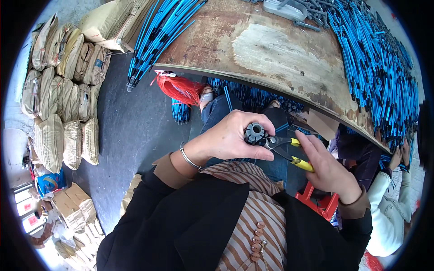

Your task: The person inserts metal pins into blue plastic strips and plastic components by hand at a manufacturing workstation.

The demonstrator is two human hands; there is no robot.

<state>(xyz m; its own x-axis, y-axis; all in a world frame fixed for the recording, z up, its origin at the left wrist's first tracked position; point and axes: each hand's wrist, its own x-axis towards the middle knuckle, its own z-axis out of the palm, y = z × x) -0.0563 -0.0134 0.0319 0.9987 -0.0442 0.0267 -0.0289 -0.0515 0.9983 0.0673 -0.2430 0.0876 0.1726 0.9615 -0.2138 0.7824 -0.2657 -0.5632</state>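
Observation:
My left hand point(226, 137) is closed around a dark grey, ribbed plastic hub point(256, 130). The hub is round, with a hole in its end facing up, and thin blue-and-black rods show behind it. From the right, my right hand point(329, 169) holds pliers with yellow grips point(301, 163). The grips are spread apart, and the fingers lie stretched along them. The metal jaws meet the hub's right side; their tips are partly hidden, so I cannot tell whether they grip anything.
Ahead is a worn wooden table point(212, 43) with a large pile of blue rods point(379, 72) at its right. A rod bundle point(158, 40) overhangs its left corner. Stacked sacks point(49, 135) stand left. Red strands point(178, 90) hang below the table edge. A co-worker's white sleeve point(386, 217) shows at right.

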